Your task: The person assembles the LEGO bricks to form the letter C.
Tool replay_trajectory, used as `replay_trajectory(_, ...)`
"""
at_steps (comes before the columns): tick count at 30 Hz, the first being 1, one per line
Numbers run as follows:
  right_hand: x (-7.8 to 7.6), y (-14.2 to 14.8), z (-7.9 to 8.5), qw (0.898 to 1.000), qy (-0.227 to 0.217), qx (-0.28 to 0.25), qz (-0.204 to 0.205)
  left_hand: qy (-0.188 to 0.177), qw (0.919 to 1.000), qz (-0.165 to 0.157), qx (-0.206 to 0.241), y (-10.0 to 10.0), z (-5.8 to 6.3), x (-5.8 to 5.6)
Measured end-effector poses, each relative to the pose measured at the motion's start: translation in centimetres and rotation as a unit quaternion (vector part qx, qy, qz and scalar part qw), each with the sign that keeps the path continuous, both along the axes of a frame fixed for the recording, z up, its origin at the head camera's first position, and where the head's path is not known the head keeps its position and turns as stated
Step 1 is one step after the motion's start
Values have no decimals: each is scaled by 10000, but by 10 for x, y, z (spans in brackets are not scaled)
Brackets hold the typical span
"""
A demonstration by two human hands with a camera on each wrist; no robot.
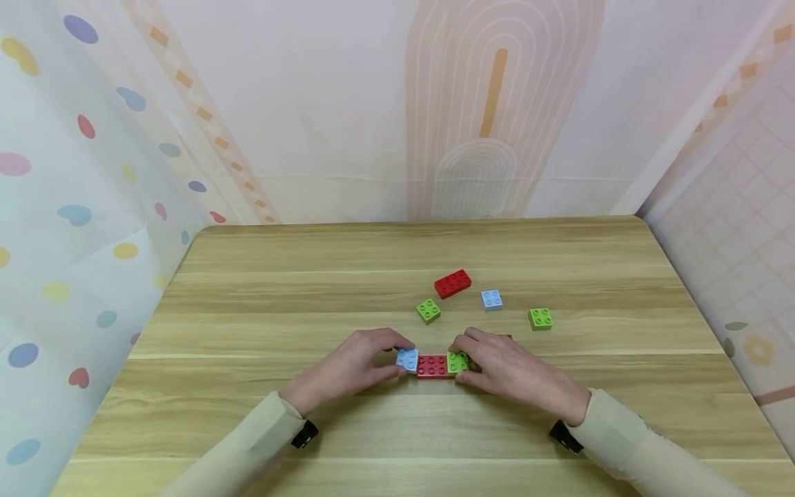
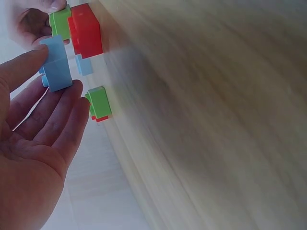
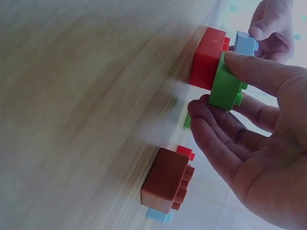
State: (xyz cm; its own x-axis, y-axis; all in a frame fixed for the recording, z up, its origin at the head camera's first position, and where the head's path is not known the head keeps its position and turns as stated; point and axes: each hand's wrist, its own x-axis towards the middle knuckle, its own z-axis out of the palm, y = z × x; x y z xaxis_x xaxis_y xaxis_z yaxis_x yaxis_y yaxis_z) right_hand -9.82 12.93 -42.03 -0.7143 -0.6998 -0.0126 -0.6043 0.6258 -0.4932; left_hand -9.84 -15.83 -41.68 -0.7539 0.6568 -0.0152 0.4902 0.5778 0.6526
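A red brick (image 1: 431, 366) with studs lies on the table between both hands. My left hand (image 1: 355, 362) pinches a light blue square brick (image 1: 407, 359) between thumb and fingers, over the red brick's left end. At the opposite end, my right hand (image 1: 506, 366) grips a green square brick (image 1: 457, 363) by its sides. In the right wrist view, the green brick (image 3: 224, 84) is at the studded side of the red brick (image 3: 207, 57). Some of the red brick's middle studs show between the two smaller bricks.
Beyond the hands lie another red brick (image 1: 453, 284), a green brick (image 1: 428, 310), a light blue brick (image 1: 491, 299) and a further green brick (image 1: 540, 319). A brown brick (image 3: 165, 176), mostly hidden in the head view, sits behind the right hand. Patterned cloth (image 1: 323, 103) stands behind the table.
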Motion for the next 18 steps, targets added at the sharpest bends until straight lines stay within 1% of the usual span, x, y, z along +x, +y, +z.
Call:
replay_trajectory(8,-1,0,0,10000,-37,15,-1,-13,10000,-7,-46,4,-2,1)
replay_trajectory(18,0,0,0,10000,54,-7,12,-72,9998,38,-166,6,-6,1)
